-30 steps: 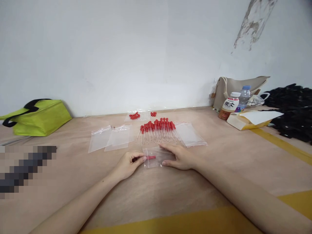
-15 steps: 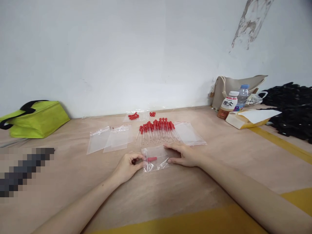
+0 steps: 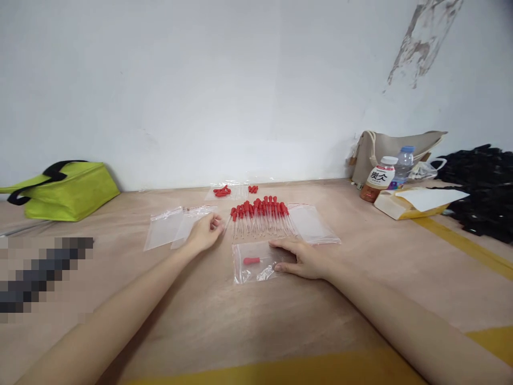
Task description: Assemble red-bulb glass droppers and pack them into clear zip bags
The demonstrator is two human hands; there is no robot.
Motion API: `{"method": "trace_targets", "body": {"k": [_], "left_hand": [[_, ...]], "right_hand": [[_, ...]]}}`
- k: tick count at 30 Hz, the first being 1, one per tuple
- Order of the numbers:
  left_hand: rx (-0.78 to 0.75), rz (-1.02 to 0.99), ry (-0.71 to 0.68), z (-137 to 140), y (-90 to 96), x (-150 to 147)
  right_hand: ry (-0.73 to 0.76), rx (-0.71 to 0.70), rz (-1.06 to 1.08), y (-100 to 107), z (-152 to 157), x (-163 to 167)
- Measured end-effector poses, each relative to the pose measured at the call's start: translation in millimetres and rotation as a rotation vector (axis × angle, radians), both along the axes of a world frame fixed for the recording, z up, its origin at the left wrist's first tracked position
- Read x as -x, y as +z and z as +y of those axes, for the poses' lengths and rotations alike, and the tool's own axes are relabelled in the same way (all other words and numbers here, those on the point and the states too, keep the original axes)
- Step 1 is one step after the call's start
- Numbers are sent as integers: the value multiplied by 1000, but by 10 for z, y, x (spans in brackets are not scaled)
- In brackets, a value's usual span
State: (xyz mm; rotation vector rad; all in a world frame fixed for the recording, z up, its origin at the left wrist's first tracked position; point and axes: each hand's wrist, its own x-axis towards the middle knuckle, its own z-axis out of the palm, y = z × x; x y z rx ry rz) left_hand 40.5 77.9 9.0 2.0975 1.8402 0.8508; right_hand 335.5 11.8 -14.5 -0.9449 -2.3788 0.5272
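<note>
A clear zip bag point(image 3: 262, 251) lies flat on the brown-covered table, with one red-bulbed dropper point(image 3: 251, 261) inside it. My right hand point(image 3: 302, 258) rests on the bag's right end, thumb and fingers spread apart. My left hand point(image 3: 206, 231) is raised to the upper left of that bag, its fingers loosely bent with no object visible in them. Just to its right lies a row of droppers point(image 3: 262, 214) with red bulbs away from me and thin clear stems toward me. Flat zip bags point(image 3: 162, 229) lie partly behind my left hand.
More zip bags point(image 3: 315, 224) lie right of the droppers. Loose red bulbs point(image 3: 222, 191) sit by the wall. A lime-green bag point(image 3: 76, 192) stands far left. A drink bottle point(image 3: 379, 179), a water bottle point(image 3: 404, 163), an open packet point(image 3: 417, 202) and a black heap point(image 3: 476, 187) are on the right.
My left hand has let go of the zip bag's left edge and moved up and away toward the droppers' left end. My right hand stays on the bag. The view has shifted slightly.
</note>
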Motion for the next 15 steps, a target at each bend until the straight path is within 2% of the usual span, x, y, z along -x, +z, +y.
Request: {"method": "trace_targets", "body": {"k": [3,7,11,15], "left_hand": [[54,39,65,381,106,-101],[159,65,134,740,130,-259],[225,28,144,899,131,-371],[220,-82,110,914,180,-432]], "right_hand": [[-4,12,-13,4,-2,0],[-6,16,-8,13,-6,3],[1,6,-2,12,-3,6],[1,13,-8,-6,12,2]]}}
